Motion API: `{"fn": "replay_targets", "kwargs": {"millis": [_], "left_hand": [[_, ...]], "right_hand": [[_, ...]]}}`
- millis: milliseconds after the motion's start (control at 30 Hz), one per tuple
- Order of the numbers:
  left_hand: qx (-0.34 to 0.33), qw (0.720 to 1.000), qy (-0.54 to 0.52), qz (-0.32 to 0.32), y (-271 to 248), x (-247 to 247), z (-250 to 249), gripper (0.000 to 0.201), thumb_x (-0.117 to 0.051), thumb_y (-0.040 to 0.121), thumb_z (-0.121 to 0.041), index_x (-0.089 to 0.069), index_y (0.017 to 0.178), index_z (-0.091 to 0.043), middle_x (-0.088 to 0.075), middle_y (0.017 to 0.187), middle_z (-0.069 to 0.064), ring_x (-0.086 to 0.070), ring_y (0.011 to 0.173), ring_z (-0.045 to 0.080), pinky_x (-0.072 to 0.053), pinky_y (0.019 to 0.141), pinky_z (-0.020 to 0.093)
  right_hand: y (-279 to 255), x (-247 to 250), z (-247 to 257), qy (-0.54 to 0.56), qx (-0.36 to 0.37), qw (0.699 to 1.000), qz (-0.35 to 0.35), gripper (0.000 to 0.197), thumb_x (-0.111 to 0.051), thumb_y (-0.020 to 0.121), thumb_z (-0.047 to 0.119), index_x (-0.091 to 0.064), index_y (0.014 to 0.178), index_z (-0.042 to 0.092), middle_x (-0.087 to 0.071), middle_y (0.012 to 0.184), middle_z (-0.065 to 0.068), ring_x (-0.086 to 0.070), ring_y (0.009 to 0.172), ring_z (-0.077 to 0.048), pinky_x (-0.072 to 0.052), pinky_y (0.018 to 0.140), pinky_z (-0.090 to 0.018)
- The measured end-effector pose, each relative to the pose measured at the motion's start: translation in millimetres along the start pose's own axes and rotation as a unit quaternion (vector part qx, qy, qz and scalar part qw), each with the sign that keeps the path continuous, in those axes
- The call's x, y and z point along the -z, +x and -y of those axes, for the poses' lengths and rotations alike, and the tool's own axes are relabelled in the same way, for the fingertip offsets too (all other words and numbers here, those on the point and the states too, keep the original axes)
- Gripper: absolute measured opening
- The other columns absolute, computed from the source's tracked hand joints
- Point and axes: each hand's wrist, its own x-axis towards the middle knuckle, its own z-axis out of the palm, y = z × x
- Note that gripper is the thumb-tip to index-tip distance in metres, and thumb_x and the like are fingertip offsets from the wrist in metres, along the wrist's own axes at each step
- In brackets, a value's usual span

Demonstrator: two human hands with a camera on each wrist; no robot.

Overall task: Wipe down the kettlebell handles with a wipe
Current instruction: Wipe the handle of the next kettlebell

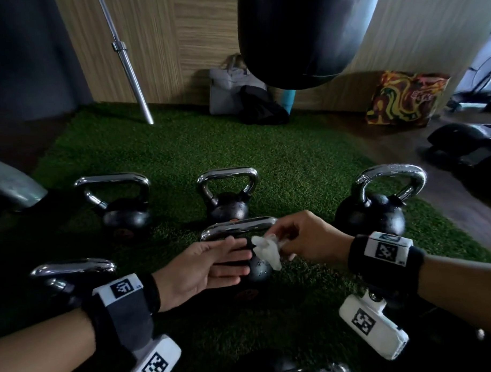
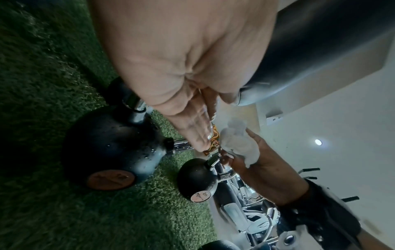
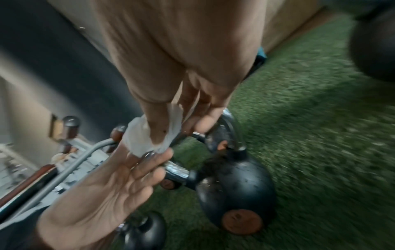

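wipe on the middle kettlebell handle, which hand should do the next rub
Right. The right hand already pinches the wipe beside the chrome handle. The left hand is flat and holds nothing, its fingers by the handle.

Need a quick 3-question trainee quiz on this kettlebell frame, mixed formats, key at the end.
1. Which hand pinches the wipe?
2. True or false: the left hand grips a kettlebell handle.
3. The surface under the kettlebells is: A) wood B) green turf C) tile

Key:
1. The right hand.
2. False; its fingers lie straight beside the near kettlebell's handle.
3. B, green turf.
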Motion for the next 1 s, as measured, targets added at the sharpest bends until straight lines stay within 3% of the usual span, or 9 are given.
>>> {"fn": "replay_targets", "kwargs": {"millis": [133,300,433,533,600,700,800,867,1000], "left_hand": [[-0.043,0.997,-0.063,0.001,-5,-11,-12,0.039,-0.054,0.096,-0.033,-0.069,0.127,-0.015,-0.073,0.122,0.012,-0.072,0.110,0.029,-0.061,0.091,0.034],[-0.117,0.990,-0.071,-0.023,-3,-12,-16,0.030,-0.063,0.089,-0.026,-0.078,0.114,-0.019,-0.076,0.115,0.011,-0.075,0.099,0.020,-0.061,0.084,0.026],[-0.120,0.989,-0.064,-0.061,2,-10,-15,0.031,-0.068,0.084,-0.026,-0.079,0.108,-0.012,-0.077,0.109,0.015,-0.075,0.089,0.019,-0.061,0.075,0.025],[-0.155,0.981,0.026,-0.114,8,0,-16,0.034,-0.074,0.082,-0.037,-0.079,0.109,-0.017,-0.078,0.109,0.011,-0.074,0.098,0.028,-0.059,0.093,0.047],[-0.239,0.940,0.160,-0.186,11,12,-20,0.029,-0.076,0.086,-0.040,-0.080,0.109,-0.022,-0.079,0.106,-0.003,-0.074,0.105,0.020,-0.057,0.098,0.045],[-0.350,0.834,0.345,-0.250,16,21,-29,0.022,-0.077,0.089,-0.033,-0.080,0.108,-0.024,-0.078,0.100,-0.016,-0.071,0.095,-0.004,-0.055,0.086,0.017],[-0.410,0.757,0.444,-0.246,25,20,-36,0.019,-0.077,0.089,-0.030,-0.080,0.105,-0.022,-0.074,0.087,-0.016,-0.068,0.081,0.000,-0.054,0.074,0.017],[-0.408,0.732,0.500,-0.219,34,21,-35,0.021,-0.076,0.088,-0.036,-0.080,0.105,-0.024,-0.072,0.085,-0.014,-0.064,0.079,0.003,-0.054,0.076,0.027],[-0.407,0.693,0.566,-0.184,45,20,-33,0.017,-0.074,0.090,-0.036,-0.080,0.101,-0.024,-0.065,0.078,-0.011,-0.053,0.075,0.009,-0.052,0.072,0.031]], "right_hand": [[6,-6,24,0.013,0.051,0.998,-0.046,0.033,-0.078,0.073,-0.008,-0.072,0.095,0.016,-0.069,0.084,-0.004,-0.059,0.071,-0.015,-0.050,0.060,-0.024],[17,-20,36,-0.066,0.086,0.988,-0.109,0.037,-0.091,0.067,0.019,-0.067,0.095,0.026,-0.057,0.071,0.012,-0.048,0.059,0.000,-0.041,0.056,-0.019],[20,-19,41,-0.053,0.089,0.995,-0.010,0.054,-0.092,0.069,0.018,-0.061,0.111,0.030,-0.063,0.068,0.007,-0.054,0.060,-0.006,-0.046,0.057,-0.027],[17,-2,30,-0.034,0.073,0.996,0.035,0.062,-0.090,0.075,0.023,-0.055,0.125,0.035,-0.072,0.082,0.001,-0.064,0.069,-0.011,-0.052,0.063,-0.024],[18,10,10,-0.019,0.040,0.998,-0.035,0.048,-0.082,0.083,0.022,-0.056,0.122,0.033,-0.075,0.086,0.000,-0.065,0.068,-0.011,-0.051,0.060,-0.025],[29,18,-43,-0.027,-0.056,0.981,-0.184,0.038,-0.076,0.082,0.011,-0.059,0.114,0.025,-0.071,0.080,0.000,-0.059,0.059,-0.013,-0.049,0.054,-0.030],[39,6,-84,-0.021,-0.133,0.987,-0.092,0.046,-0.080,0.079,0.012,-0.061,0.118,0.026,-0.071,0.081,-0.005,-0.064,0.063,-0.017,-0.057,0.055,-0.033],[41,-10,-94,-0.034,-0.119,0.992,-0.026,0.054,-0.090,0.076,0.026,-0.061,0.120,0.036,-0.077,0.090,-0.002,-0.071,0.072,-0.018,-0.060,0.058,-0.033],[53,-38,-104,-0.005,-0.123,0.990,-0.063,0.062,-0.094,0.052,0.055,-0.070,0.105,0.032,-0.078,0.096,-0.003,-0.076,0.082,-0.024,-0.065,0.067,-0.044]]}}
